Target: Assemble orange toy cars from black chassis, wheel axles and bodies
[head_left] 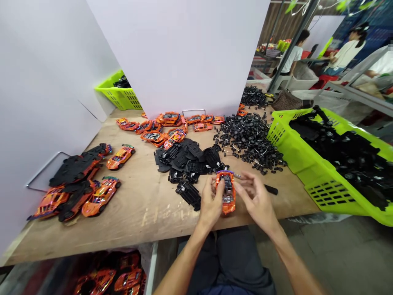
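Observation:
My left hand (211, 200) grips an orange toy car body (229, 209), its hollow underside facing up and a grey-black interior part showing inside. My right hand (254, 194) is at the body's right edge, thumb against it and fingers curled. A thin metal rod (237, 175) shows between the car's far end and my right fingertips; whether they hold it I cannot tell. A small black wheel (226, 167) is just beyond that end. Left of my hands lie a single black car chassis (188, 195) and a pile of black chassis plates (187, 155).
Wheel axles (245, 135) form a heap behind my right hand. A black handle (271, 189) lies beside that hand. A green crate (294, 172) of black parts stands right. Orange car bodies (170, 119) line the back; finished-looking cars (102, 196) lie left. White panels (184, 53) rise behind.

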Available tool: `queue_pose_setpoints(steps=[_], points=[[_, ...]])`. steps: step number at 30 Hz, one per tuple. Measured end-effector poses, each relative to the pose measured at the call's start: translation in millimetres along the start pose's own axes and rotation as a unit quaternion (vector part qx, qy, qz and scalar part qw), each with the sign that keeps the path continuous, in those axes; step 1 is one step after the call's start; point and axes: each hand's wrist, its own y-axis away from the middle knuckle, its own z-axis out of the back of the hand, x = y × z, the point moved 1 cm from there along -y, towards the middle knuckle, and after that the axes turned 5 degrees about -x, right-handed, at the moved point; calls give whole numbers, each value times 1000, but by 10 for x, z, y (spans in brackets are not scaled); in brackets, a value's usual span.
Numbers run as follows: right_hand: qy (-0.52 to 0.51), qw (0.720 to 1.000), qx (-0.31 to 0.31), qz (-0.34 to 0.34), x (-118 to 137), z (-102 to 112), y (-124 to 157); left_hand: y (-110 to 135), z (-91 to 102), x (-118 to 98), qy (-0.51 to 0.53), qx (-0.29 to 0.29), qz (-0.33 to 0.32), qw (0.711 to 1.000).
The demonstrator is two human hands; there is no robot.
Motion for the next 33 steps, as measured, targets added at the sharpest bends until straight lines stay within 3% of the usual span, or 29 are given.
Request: queue_pose_setpoints(steps=[2, 4, 6, 8, 13, 19, 25, 33], points=[[69, 994, -16, 86, 123, 71, -88, 37, 46, -59, -40, 16, -16, 999], [105, 981, 53, 154, 230, 96, -171, 75, 81, -145, -77, 36, -43, 995], [105, 972, 111, 181, 294, 73, -214, 115, 96, -232, -118, 43, -75, 989], [82, 972, 108, 192, 319, 22, -207, 159, 89, -304, -154, 46, -97, 982], [42, 982, 43, 177, 292, -120, -62, 265, 27, -383, -156, 51, -114, 980], [8, 992, -5, 129, 202, -263, 42, 274, 11, -307, -150, 15, -102, 983], [-36, 996, 32, 69, 127, -327, 71, 263, 84, -210, -142, -3, -80, 987], [-34, 996, 52, 70, 182, -334, 100, 283, 137, -213, -156, -13, -78, 984]])
